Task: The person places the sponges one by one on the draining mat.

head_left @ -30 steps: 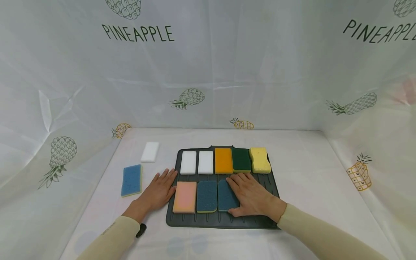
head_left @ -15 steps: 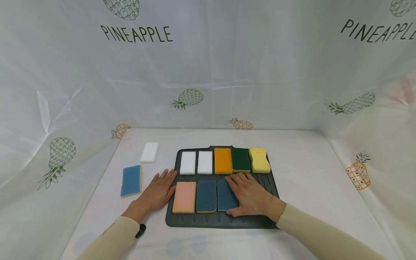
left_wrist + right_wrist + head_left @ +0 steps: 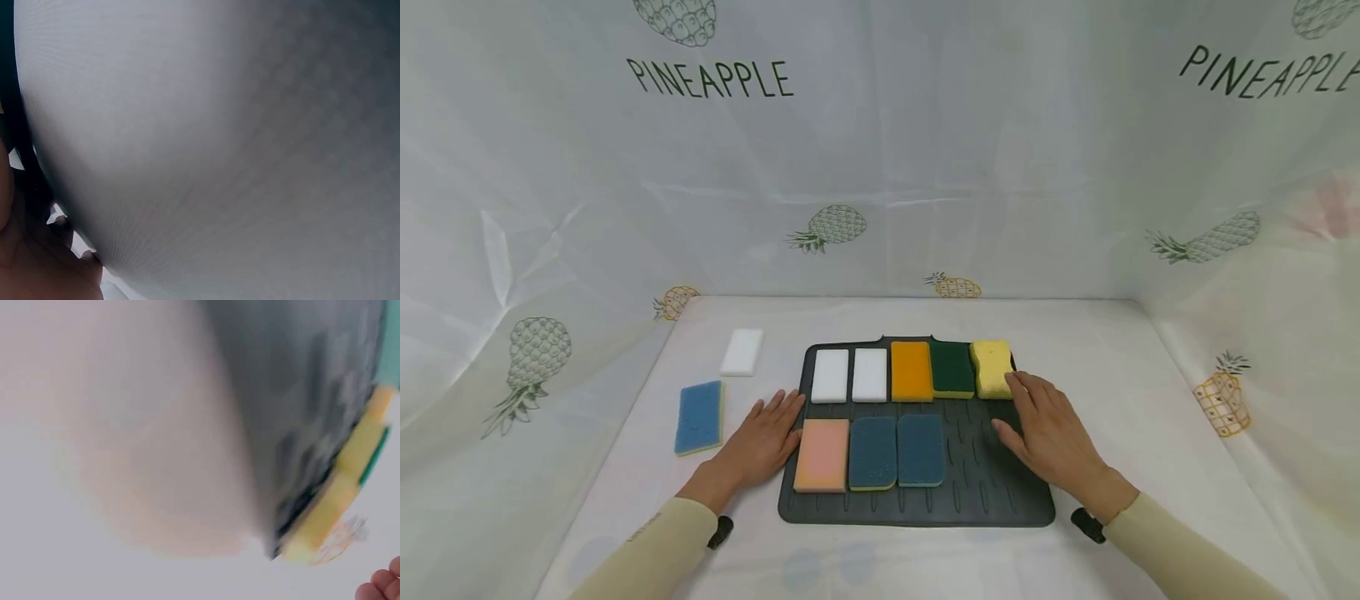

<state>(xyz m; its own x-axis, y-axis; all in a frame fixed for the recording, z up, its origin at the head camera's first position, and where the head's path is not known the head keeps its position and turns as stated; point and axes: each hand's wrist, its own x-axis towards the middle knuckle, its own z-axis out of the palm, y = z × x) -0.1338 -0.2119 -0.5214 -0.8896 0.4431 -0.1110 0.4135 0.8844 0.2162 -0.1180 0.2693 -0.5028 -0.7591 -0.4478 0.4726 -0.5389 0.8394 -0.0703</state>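
Note:
My left hand [image 3: 760, 446] lies flat with spread fingers, its fingertips at the left edge of a dark grey ridged mat [image 3: 992, 483]. My right hand [image 3: 1060, 437], fingers relaxed and holding nothing, is over the mat's right edge. Its fingertips are near the yellow sponge [image 3: 991, 368] in the head view; in the right wrist view its fingers [image 3: 381, 589] are at the lower right corner. On the mat's front row are a pink-orange sponge [image 3: 822, 456] and two dark blue sponges, one in the middle [image 3: 873, 452] and one to its right [image 3: 921, 450].
The back row holds two white sponges [image 3: 831, 376], an orange sponge [image 3: 912, 372] and a dark green sponge [image 3: 952, 369] beside the yellow one. Off the mat to the left lie a blue sponge [image 3: 698, 417] and a white sponge [image 3: 742, 352]. Pineapple-print sheeting [image 3: 1075, 167] walls the table.
My right hand has left the right-hand dark blue sponge and moved right, to the mat's right edge. That sponge now shows in full. My left hand stays in place.

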